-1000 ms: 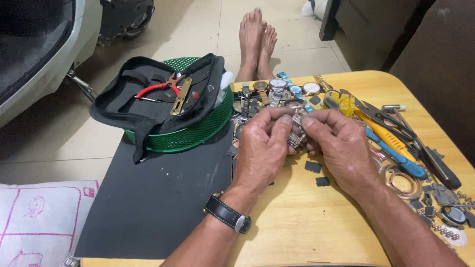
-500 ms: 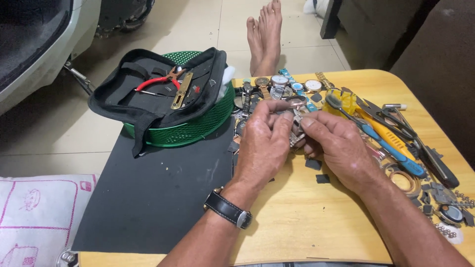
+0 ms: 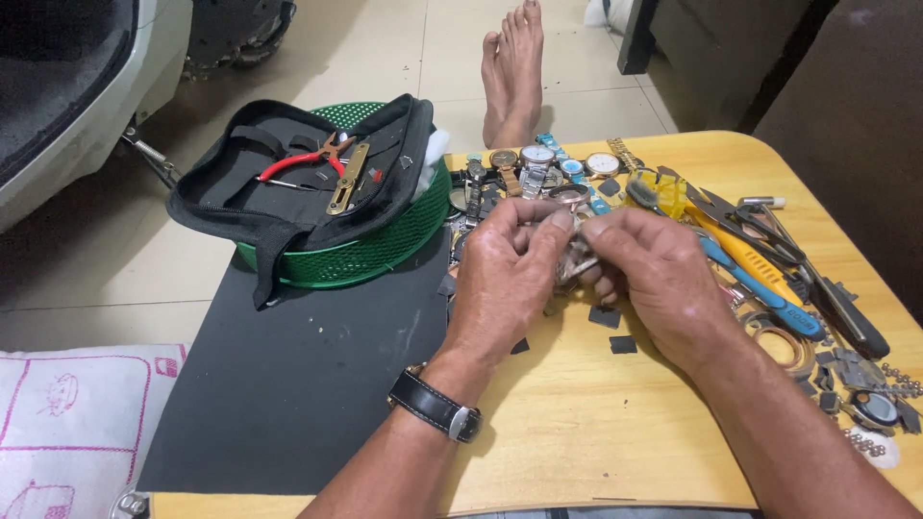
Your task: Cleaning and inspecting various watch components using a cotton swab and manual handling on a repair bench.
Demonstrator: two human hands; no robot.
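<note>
Two containers stand at the left part of the desk (image 3: 577,423): a round green basket (image 3: 375,252) with mesh wall, and a black tool pouch (image 3: 288,192) that lies open on top of it. In the pouch are red-handled pliers (image 3: 306,163) and a flat brass tool (image 3: 347,179); both rest on a black mat (image 3: 308,375). Near the middle, the left hand (image 3: 505,279) and the right hand (image 3: 649,274) meet above the desk, fingers curled and closed on a metal watch with bracelet (image 3: 575,258), pinched between them. Just behind them lies a row of watches (image 3: 538,163). To the right are spread a yellow-handled tool (image 3: 745,252), a blue-handled tool (image 3: 769,300) and loose small parts (image 3: 865,384).
</note>
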